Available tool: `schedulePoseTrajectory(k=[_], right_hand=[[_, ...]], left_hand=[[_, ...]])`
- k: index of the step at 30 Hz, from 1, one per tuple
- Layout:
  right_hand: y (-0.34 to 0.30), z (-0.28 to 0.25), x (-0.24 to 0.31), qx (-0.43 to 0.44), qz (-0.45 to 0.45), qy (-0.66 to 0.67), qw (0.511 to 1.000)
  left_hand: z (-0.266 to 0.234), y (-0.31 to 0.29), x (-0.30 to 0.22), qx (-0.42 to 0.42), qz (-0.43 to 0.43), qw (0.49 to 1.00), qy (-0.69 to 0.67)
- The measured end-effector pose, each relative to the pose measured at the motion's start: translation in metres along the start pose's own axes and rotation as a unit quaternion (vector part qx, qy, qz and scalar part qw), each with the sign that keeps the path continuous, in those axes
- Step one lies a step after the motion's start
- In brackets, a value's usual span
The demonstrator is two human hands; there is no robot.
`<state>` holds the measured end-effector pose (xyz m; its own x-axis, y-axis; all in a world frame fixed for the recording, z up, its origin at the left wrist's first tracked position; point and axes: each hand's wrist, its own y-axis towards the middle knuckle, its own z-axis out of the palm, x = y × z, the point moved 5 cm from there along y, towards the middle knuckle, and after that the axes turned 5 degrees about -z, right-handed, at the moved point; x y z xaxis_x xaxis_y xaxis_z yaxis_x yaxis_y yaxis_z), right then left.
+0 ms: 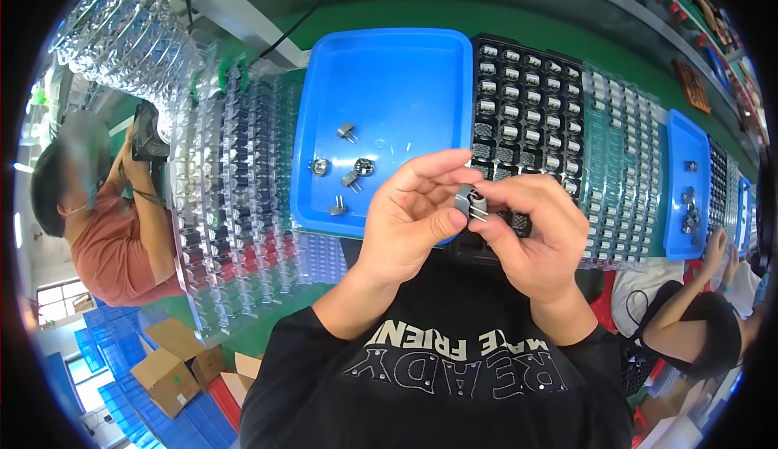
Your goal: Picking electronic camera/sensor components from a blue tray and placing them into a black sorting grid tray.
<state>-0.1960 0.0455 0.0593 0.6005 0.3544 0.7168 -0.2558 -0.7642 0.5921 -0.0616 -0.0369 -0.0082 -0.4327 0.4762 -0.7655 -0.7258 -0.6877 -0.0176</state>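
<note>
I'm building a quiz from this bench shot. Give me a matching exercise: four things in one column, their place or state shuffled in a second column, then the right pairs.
Things
1. small grey metal part
2. blue tray
3. black compartment tray
4. cardboard boxes

Place or state
A. on the floor, lower left
B. pinched between the left hand and right hand
C. right of the blue tray, rows of parts in its cells
D. on the green bench, a few loose parts in it

Pairs: 1-B, 2-D, 3-C, 4-A

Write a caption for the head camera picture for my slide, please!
Both hands, left and right, pinch a small metal part over a blue tray holding loose parts.
</note>
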Motion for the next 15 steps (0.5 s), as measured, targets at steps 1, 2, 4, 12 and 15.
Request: schedulePoseTrajectory(k=[1,2,4,12,15], right_hand=[[-0.002,0.0,-0.003,-0.015,0.011,0.006,1.0],[-0.004,0.0,-0.005,-0.015,0.012,0.001,1.0],[-0.012,0.004,-0.009,-0.008,0.032,0.035,0.999],[0.013,0.001,-0.082,0.083,0.039,-0.173,0.981],[0.024,0.016,-0.11,0.172,0.03,-0.28,0.944]], left_hand=[[0.001,-0.001,0.002,0.004,-0.001,1.0,-0.004],[-0.001,-0.003,0.004,-0.012,0.015,1.0,0.015],[-0.003,-0.009,0.009,-0.026,0.031,0.999,0.031],[-0.025,-0.029,-0.025,-0.133,0.026,0.676,0.724],[-0.038,-0.03,-0.017,-0.113,-0.03,0.624,0.773]])
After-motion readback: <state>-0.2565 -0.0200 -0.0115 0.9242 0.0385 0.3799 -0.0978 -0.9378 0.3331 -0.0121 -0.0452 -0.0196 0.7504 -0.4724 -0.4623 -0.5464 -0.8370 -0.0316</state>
